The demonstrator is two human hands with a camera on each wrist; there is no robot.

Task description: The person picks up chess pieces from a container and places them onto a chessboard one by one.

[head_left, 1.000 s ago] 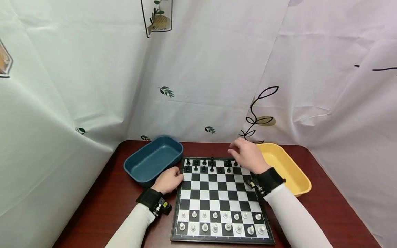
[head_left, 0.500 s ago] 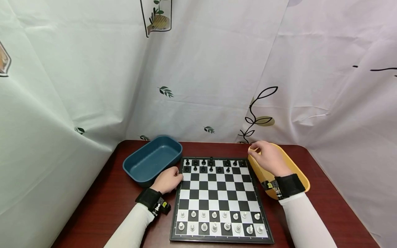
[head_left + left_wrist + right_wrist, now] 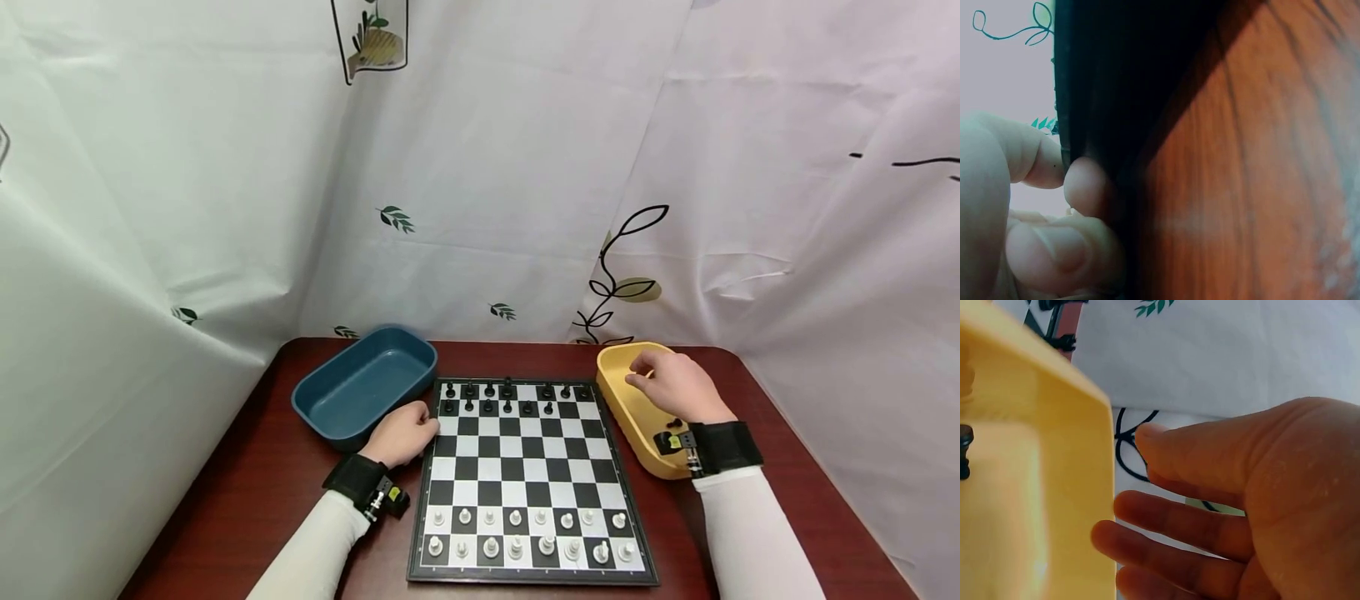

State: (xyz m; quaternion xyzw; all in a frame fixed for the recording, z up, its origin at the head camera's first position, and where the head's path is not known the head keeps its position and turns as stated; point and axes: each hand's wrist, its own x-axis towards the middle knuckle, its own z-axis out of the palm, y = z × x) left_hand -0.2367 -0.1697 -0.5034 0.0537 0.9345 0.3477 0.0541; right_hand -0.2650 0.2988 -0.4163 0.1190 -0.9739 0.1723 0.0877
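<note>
A chessboard (image 3: 510, 467) lies on the table with white chess pieces (image 3: 516, 547) in two near rows and black chess pieces (image 3: 507, 392) in two far rows. At its left edge, my left hand (image 3: 401, 435) has curled fingers and holds the board's rim; in the left wrist view, the fingertips (image 3: 1088, 187) touch the dark board edge. My right hand (image 3: 684, 387) hovers over the yellow tray (image 3: 615, 358), fingers loosely extended and apart from the thumb, with nothing between them. Inside that tray are black pieces (image 3: 675, 423), one a black piece (image 3: 965, 450) partly cut off in the right wrist view.
A dark blue tray (image 3: 315, 400) stands left of the board, behind my left hand. The reddish-brown table (image 3: 225, 508) ends at a white patterned cloth (image 3: 465, 275) behind and at both sides.
My right hand has moved right, from above the board's far right corner to over the yellow tray. My left hand stays at the board's left edge. The head view has shifted slightly.
</note>
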